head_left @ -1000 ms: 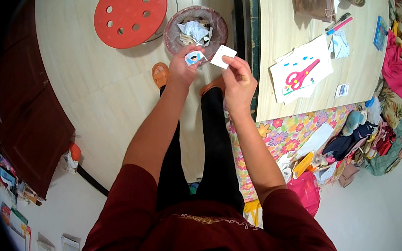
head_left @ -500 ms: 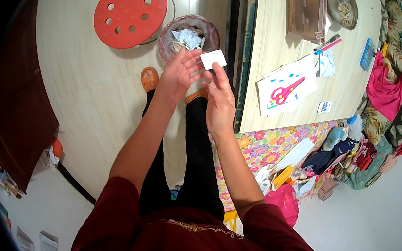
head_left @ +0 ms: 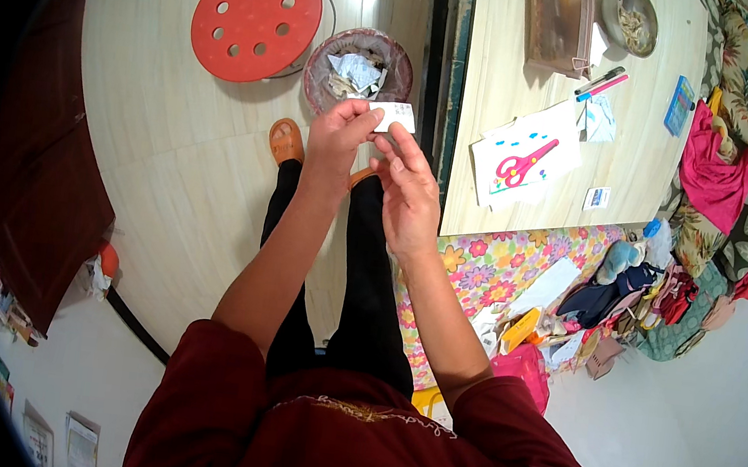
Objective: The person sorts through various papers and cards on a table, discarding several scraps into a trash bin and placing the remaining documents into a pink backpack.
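Note:
A small white card (head_left: 395, 117) with faint dark print is pinched between the thumb and fingers of my left hand (head_left: 341, 137). Close beside it, my right hand (head_left: 410, 196) has its fingers apart, with a fingertip at or near the card's lower edge; whether it touches I cannot tell. Below and beyond the hands stands a round waste bin (head_left: 313, 88) with a clear liner. Crumpled pale paper (head_left: 356, 70) lies on top of the scraps inside it.
A red stool (head_left: 255, 22) with round holes stands left of the bin. On the table (head_left: 501, 91) at right are pink scissors (head_left: 526, 163) on paper sheets, pens (head_left: 601, 84), a small card (head_left: 596, 199), a metal bowl (head_left: 644, 48) and a brownish box (head_left: 559, 24).
The card has passed from my right hand's grip into a pinch of my left hand, whose fingers were spread before. My right fingers have loosened. The view has shifted slightly.

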